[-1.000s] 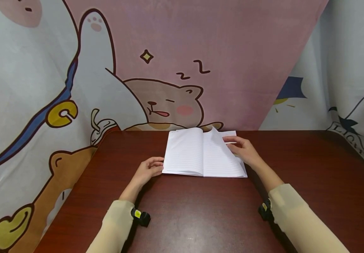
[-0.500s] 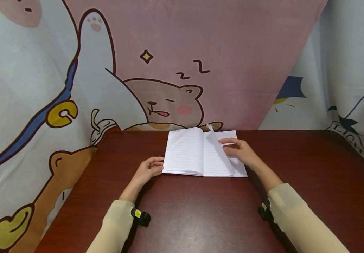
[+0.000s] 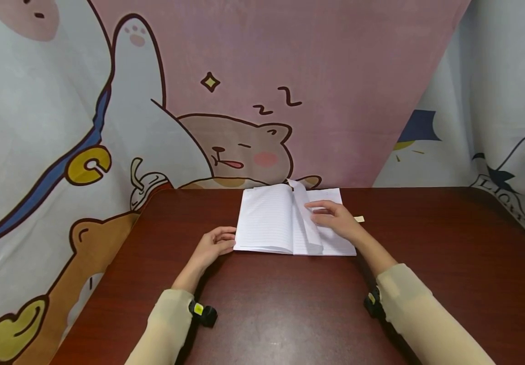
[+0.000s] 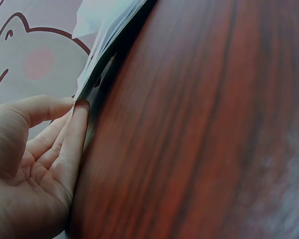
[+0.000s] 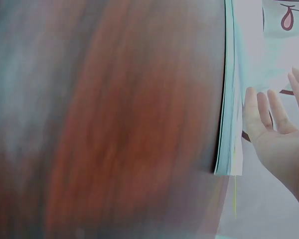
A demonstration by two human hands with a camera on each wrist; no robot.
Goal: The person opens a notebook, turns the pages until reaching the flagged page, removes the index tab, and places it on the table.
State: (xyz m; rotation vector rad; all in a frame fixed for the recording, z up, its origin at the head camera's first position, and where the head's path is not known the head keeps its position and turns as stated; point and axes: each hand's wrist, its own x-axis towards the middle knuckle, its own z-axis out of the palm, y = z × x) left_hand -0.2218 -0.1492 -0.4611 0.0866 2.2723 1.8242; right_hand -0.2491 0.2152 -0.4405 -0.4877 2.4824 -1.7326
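Note:
A white lined notebook (image 3: pixel 264 218) lies spread on the table in the head view. At its left edge is my left hand (image 3: pixel 209 248); the left wrist view shows thumb and forefinger pinching the edge of the cover and pages. Over the right half, a lifted page (image 3: pixel 307 230) stands partly up and curls leftward, its top corner bent. My right hand (image 3: pixel 337 219) is against this page with extended fingers. The right wrist view shows those fingers spread above the thick stack of pages (image 5: pixel 228 99).
A small pale yellow tab (image 3: pixel 359 219) sticks out past the notebook's right side. The dark red-brown wooden table (image 3: pixel 271 314) reaches back to a cartoon-printed cloth (image 3: pixel 344 91). Black wrist cameras (image 3: pixel 204 313) sit at both sleeve cuffs.
My right hand has moved left, and the page has swung from the right side toward the notebook's middle. The yellow tab has come into view. My left hand stays in place.

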